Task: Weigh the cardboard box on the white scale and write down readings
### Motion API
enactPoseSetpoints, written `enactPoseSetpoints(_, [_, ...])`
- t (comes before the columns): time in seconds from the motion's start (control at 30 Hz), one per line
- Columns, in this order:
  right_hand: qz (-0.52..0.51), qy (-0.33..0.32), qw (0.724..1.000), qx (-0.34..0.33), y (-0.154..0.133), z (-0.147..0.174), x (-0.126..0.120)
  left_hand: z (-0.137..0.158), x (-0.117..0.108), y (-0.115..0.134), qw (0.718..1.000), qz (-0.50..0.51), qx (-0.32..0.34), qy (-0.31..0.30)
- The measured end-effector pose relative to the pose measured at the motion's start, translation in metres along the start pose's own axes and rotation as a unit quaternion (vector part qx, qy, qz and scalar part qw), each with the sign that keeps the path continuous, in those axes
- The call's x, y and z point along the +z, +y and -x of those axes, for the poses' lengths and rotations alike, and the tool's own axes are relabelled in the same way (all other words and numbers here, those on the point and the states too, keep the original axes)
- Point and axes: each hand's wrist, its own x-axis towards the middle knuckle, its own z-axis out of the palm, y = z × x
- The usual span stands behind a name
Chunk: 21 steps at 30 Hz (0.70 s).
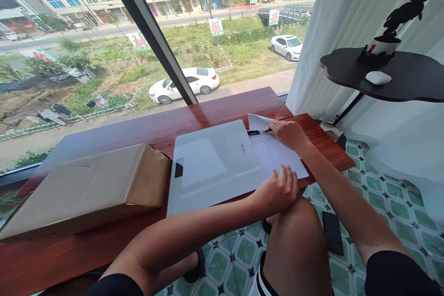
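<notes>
My right hand (pixel 289 135) is at the upper part of a sheet of written paper (pixel 277 157), its fingertips closed around the right end of a black-and-clear pen (pixel 257 132). The pen lies across the page, pointing left. Near the bottom of the paper rests my left hand (pixel 280 187), fingers slightly bent and spread on the sheet, holding nothing. Beside the paper, on its left, is a flat silver-grey device like a closed laptop (pixel 215 166), partly covered by my left forearm. The paper's top left corner curls up.
A cardboard box (pixel 86 180) stands left on the reddish wooden table (pixel 138 125). Behind it is a window. At right, a black side table (pixel 347 67) bears a potted plant (pixel 385 46) and a white mouse-like object (pixel 378 77). A dark phone-like slab (pixel 332 233) lies on the tiled floor.
</notes>
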Motion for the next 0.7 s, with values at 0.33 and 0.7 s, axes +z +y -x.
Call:
enactPoseSetpoints(0.33, [-0.049, 0.089, 0.988, 0.118, 0.001, 0.004, -0.006, -0.001, 0.004, 0.007, 1.0, -0.011, 0.009, -0.002])
enactPoseSetpoints(0.7, [-0.63, 0.086, 0.769, 0.066, -0.032, -0.003, -0.005, 0.0, 0.012, 0.012, 0.999, -0.007, -0.006, 0.031])
